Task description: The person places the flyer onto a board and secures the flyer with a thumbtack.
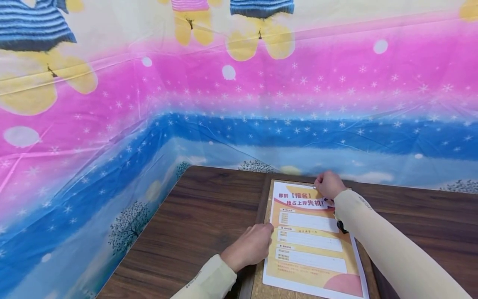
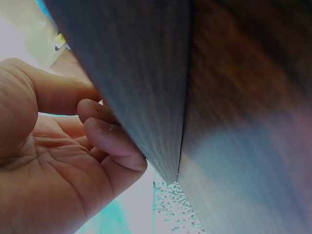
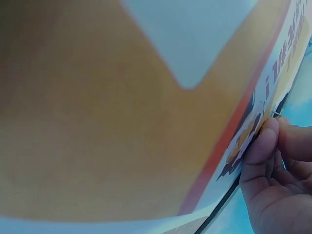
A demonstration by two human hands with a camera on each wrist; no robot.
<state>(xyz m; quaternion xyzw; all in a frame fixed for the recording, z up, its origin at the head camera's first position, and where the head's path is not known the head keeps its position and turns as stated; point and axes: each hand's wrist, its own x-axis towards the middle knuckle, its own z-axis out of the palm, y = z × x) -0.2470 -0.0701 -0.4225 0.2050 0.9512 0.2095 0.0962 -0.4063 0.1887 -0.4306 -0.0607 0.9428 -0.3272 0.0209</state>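
Note:
A printed poster in yellow, white and red lies on a cork board with a dark wooden frame. At its upper right corner my right hand pinches a small, thin pale pin between thumb and forefinger. The right hand is against the poster's edge in the right wrist view. My left hand is at the poster's left edge, fingers curled, the tips seeming to pinch its margin. In the left wrist view the board's frame partly hides the fingertips of the left hand.
The board lies on a dark wood table whose left edge slants toward the front. Behind and to the left hangs a pink and blue cloth with snowflakes, meeting the table's back edge. A black band is on the right wrist.

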